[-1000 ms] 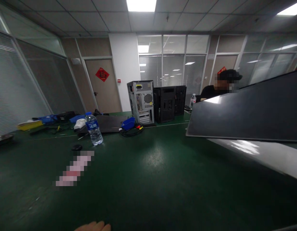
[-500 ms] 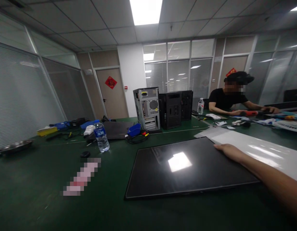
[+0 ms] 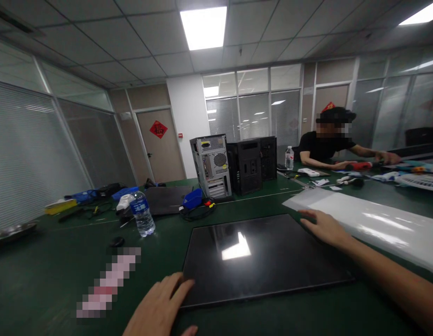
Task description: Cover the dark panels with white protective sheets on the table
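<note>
A flat black glossy panel [image 3: 268, 266], like a screen, lies face up on the green table [image 3: 209, 322] in front of me, with a ceiling light mirrored in it. At its left edge is my left hand [image 3: 163, 298], fingertips by the near left corner, thumb apart. My right hand [image 3: 323, 226] rests at the far right edge, its fingers stretched out and apart. Neither hand is closed round the panel.
A water bottle [image 3: 142, 213] and a pixelated pink item [image 3: 109, 282] are on the left. Computer cases [image 3: 211, 165] stand behind. White sheeting [image 3: 370, 217] lies to the right. A person [image 3: 328, 144] in black works across the table.
My left hand has come into view at the panel's left edge. The panel now lies flatter on the table, and my right hand's fingers have spread from its edge. The view has shifted slightly.
</note>
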Demonstrator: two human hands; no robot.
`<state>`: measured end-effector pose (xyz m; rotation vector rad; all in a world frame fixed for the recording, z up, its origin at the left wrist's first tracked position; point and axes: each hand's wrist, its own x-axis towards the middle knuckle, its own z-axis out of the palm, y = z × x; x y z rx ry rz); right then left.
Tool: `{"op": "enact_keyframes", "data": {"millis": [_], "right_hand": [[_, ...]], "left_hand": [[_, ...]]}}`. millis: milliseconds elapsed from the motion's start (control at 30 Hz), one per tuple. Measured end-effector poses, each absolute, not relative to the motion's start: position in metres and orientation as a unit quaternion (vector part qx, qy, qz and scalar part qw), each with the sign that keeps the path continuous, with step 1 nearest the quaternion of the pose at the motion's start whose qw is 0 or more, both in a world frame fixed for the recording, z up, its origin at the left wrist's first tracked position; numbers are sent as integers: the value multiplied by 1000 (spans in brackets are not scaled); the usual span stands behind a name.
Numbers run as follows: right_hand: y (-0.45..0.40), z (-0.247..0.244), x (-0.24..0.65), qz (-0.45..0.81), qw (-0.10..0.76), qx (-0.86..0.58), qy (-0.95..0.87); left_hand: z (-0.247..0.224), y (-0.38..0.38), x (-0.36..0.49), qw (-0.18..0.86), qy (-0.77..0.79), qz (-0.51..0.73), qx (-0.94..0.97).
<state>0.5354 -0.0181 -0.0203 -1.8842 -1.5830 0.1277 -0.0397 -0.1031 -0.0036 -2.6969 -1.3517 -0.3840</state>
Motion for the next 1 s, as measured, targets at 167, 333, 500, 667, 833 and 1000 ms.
{"op": "enact_keyframes", "data": {"millis": [167, 333, 500, 667, 833, 1000], "right_hand": [[-17, -31, 592, -81, 222, -775, -586], [-27, -48, 627, -35, 161, -839, -519], [-29, -46, 622, -25, 118, -854, -507], [-41, -32, 598, -51, 103, -850, -514], [-48, -5, 560, -81, 106, -848, -513], [-44, 18, 482, -126, 145, -774, -603]], "left_hand": [[21, -63, -12, -79, -368, -67, -924], [12, -38, -7, -114, -370, -38, -921], [7, -27, -18, -109, -382, -42, -917], [6, -23, -26, -105, -397, -46, -911], [2, -18, -30, -107, -392, -49, -912], [1, -9, -28, -111, -381, -61, -916]]}}
